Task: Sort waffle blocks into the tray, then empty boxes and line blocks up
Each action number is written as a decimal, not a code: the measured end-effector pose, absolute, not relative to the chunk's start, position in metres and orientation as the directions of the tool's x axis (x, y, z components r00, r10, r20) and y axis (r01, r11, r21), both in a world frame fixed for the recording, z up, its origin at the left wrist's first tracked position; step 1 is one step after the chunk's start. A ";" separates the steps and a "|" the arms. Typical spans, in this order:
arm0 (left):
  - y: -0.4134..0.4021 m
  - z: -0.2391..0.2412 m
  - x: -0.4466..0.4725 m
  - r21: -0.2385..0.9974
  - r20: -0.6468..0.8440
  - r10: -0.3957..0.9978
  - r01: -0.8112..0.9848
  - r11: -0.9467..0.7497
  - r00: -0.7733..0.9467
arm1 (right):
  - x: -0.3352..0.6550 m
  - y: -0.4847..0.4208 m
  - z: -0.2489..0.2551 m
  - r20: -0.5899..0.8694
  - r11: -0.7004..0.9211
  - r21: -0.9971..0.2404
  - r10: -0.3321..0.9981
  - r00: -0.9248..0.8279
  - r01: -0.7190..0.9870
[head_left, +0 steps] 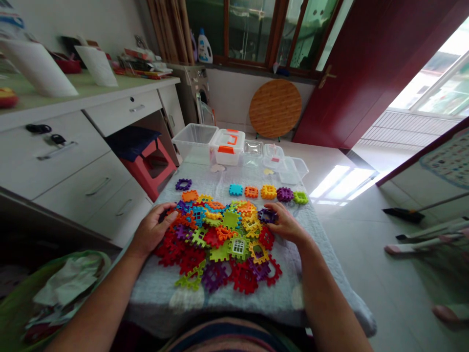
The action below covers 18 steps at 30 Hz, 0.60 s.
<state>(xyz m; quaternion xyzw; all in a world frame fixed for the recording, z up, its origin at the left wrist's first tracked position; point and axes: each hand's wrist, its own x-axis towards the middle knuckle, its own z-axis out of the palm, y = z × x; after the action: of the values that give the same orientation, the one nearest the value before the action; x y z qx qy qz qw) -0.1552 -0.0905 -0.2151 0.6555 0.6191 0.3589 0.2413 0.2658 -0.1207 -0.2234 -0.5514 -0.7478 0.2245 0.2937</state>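
Note:
A heap of colourful plastic interlocking building tiles (230, 220) lies on the cloth-covered table, in red, purple, green, yellow, orange and blue. Some tiles have window cut-outs, others are solid. My left hand (156, 229) rests at the heap's left edge, fingers bent and thumb apart, with no tile visibly gripped. At the right edge, my right hand (287, 224) has its thumb and fingers around a dark purple tile (267, 215). Behind the heap runs a row of sorted tiles: blue (236, 189), orange (251, 191), yellow (268, 191), purple (285, 194) and green (301, 197). Another purple tile (183, 184) sits at the left.
Along the table's far edge stand a large clear bin (196, 142), a lidded box with orange latches (227, 149) and smaller clear containers (274, 155). A red stool (154, 164) and white drawers (98, 181) flank the left. A bag-lined bin (98, 266) is at lower left.

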 end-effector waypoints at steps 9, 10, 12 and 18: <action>-0.090 -0.217 -0.156 0.761 0.165 0.986 0.639 -0.114 -0.021 | 0.264 -0.122 -0.220 0.200 0.256 -0.619 0.966 -0.166 0.742; -0.090 -0.217 -0.155 0.760 0.168 0.986 0.638 -0.119 -0.017 | 0.264 -0.122 -0.219 0.220 0.256 -0.632 0.964 -0.147 0.731; -0.090 -0.218 -0.155 0.759 0.174 0.985 0.638 -0.131 -0.005 | 0.261 -0.122 -0.215 0.260 0.259 -0.670 0.960 -0.107 0.695; -0.089 -0.218 -0.152 0.751 0.195 0.981 0.639 -0.166 0.025 | 0.222 -0.118 -0.208 0.347 0.360 -0.723 0.927 -0.141 0.589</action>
<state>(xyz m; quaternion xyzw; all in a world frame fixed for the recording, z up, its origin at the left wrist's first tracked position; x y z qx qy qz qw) -0.1520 -0.0893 -0.2184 0.6749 0.5999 0.3570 0.2392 0.2222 -0.1181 -0.2075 -0.5235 -0.7243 0.2144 0.3941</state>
